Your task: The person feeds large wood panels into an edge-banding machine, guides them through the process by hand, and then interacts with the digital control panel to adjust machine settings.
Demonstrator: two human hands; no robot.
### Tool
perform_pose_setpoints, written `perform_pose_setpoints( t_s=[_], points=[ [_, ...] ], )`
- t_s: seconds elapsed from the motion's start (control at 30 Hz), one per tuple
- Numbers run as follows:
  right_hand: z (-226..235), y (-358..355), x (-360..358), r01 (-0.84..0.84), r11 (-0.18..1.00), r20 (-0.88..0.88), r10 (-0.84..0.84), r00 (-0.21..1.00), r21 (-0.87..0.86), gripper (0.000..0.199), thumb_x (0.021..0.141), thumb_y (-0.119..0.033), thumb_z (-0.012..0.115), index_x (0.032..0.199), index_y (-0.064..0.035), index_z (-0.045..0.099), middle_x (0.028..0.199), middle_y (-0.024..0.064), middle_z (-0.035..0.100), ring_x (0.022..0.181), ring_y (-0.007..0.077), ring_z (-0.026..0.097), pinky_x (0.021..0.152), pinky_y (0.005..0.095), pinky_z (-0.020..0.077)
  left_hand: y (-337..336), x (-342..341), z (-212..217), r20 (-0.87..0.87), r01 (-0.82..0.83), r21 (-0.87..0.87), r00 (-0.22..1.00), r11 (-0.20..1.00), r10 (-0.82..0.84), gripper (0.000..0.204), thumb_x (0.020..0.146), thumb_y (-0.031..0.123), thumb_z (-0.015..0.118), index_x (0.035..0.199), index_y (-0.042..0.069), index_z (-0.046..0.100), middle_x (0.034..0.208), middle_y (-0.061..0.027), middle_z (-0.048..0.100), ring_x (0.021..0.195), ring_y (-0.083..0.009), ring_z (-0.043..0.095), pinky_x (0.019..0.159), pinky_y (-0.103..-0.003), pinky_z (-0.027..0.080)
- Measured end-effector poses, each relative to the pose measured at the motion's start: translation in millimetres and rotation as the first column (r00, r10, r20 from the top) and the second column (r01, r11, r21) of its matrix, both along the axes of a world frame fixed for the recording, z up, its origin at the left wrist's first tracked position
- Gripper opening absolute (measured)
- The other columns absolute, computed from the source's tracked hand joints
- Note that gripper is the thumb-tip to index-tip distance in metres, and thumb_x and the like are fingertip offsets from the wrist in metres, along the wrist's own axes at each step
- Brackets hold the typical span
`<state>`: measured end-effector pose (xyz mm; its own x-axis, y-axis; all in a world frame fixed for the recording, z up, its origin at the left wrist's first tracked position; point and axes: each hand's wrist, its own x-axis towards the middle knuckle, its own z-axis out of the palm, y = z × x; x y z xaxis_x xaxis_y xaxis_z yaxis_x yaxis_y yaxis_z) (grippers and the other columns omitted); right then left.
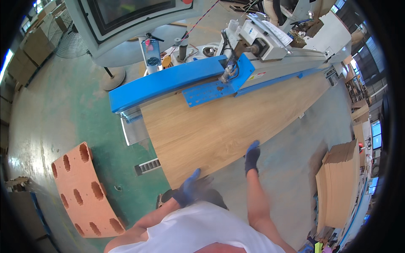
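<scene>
A long wood-grain board lies under the blue guard of an edge-banding-type machine, its near edge slanting towards me. At the board's near left corner is my left hand, in a dark blue glove; its thumb reaches the edge, while motion smears the other fingers. My right hand, also gloved, is at the near edge farther right. It grips that edge, with the blue fingertip part over the top and the lower fingers hidden.
An orange-pink slab with several dark holes lies on the green floor at left. Stacked brown panels stand at right. A grey control cabinet with a screen rises at the far left, beside a standing fan. A small roller strip sits beside the board.
</scene>
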<state>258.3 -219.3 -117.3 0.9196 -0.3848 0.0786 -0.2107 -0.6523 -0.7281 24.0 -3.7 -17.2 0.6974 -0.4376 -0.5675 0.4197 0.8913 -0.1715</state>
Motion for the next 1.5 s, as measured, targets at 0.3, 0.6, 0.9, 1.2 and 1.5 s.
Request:
perform_pose_setpoints(
  t_s=[0.3, 0.6, 0.9, 1.2, 1.5],
  points=[
    [16.2, -10.7, 29.6, -0.072, 0.997, -0.001, 0.072, 0.997, 0.014, 0.060, 0.092, -0.041, 0.033, 0.065, 0.0074, 0.056, 0.065, 0.0287, 0.057, 0.067, 0.0428, 0.056, 0.056, 0.0452, 0.0415, -66.3, 75.3, -43.9, 0.348, -0.054, 0.321, 0.935, 0.946, -0.064, 0.042, 0.092, 0.028, 0.042, 0.127, 0.008, 0.033, 0.115, -0.0102, 0.050, 0.104, -0.0226, 0.049, 0.090, -0.033, 0.040],
    [0.8, -57.8, 96.6, -0.015, 0.800, -0.039, 0.048, 0.998, 0.599, 0.053, 0.090, -0.047, 0.035, 0.071, -0.0016, 0.053, 0.052, 0.0076, 0.051, 0.044, 0.0229, 0.046, 0.042, 0.0334, 0.0347, -104.1, 140.0, -53.5, 0.338, 0.164, 0.227, 0.911, 0.960, -0.235, 0.037, 0.090, 0.036, 0.046, 0.116, 0.011, 0.052, 0.113, -0.0052, 0.057, 0.104, -0.0204, 0.053, 0.091, -0.036, 0.040],
    [-79.1, -131.1, -38.4, -0.034, 0.625, -0.098, 0.175, 0.980, 0.780, 0.020, 0.082, -0.020, 0.054, 0.093, -0.0039, 0.059, 0.076, 0.0024, 0.056, 0.066, 0.0105, 0.049, 0.056, 0.0288, 0.0413, -7.8, 71.4, 7.9, 0.456, -0.178, 0.709, 0.854, 0.683, -0.250, 0.042, 0.090, 0.032, 0.045, 0.115, 0.000, 0.054, 0.107, -0.0142, 0.060, 0.095, -0.0210, 0.059, 0.080, -0.031, 0.047],
    [176.2, 59.6, -121.9, -0.512, 0.158, 0.211, 0.780, 0.589, 0.844, 0.044, 0.091, -0.025, 0.044, 0.124, 0.0040, 0.041, 0.120, 0.0174, 0.049, 0.109, 0.0237, 0.049, 0.094, 0.0345, 0.0374, 60.7, 42.7, 70.4, 0.333, -0.281, 0.862, 0.942, 0.422, -0.052, 0.045, 0.091, 0.034, 0.043, 0.118, -0.001, 0.049, 0.107, -0.0135, 0.059, 0.093, -0.0214, 0.060, 0.079, -0.033, 0.048],
    [267.2, 221.7, -79.9, -0.927, -0.005, 0.641, 0.723, 0.255, 0.374, 0.046, 0.089, -0.015, 0.045, 0.127, 0.0086, 0.035, 0.126, 0.0223, 0.044, 0.118, 0.0301, 0.043, 0.100, 0.0378, 0.0313, 120.5, 57.4, 91.8, 0.600, -0.632, 0.773, 0.755, 0.049, 0.265, 0.033, 0.092, 0.025, 0.046, 0.113, 0.001, 0.053, 0.104, -0.0092, 0.060, 0.090, -0.0161, 0.059, 0.076, -0.029, 0.049]
  ],
)
